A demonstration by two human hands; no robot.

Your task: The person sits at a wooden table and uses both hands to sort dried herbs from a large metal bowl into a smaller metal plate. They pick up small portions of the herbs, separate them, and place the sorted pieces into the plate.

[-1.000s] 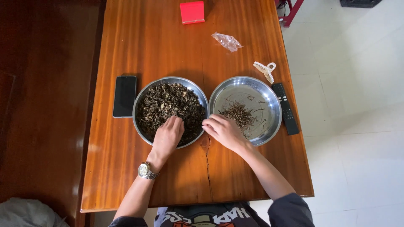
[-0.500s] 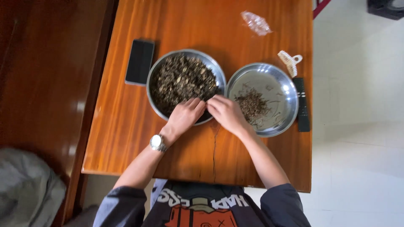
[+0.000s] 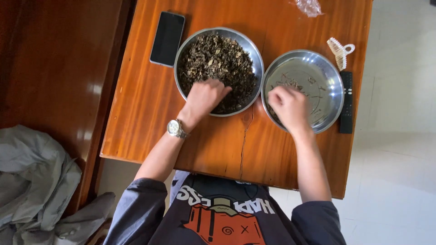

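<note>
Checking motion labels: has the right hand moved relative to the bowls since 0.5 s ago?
Yes. The right hand went from the gap between the bowls to over the right bowl; the left hand is in the left bowl.

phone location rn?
Head view: the black phone lies flat on the wooden table, upper left, just left of the full steel bowl, beyond the left hand.

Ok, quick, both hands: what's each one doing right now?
Left hand: fingers curled into the dried leaves in the left bowl; grip cannot be told.
Right hand: blurred over the right bowl; cannot tell.
</note>
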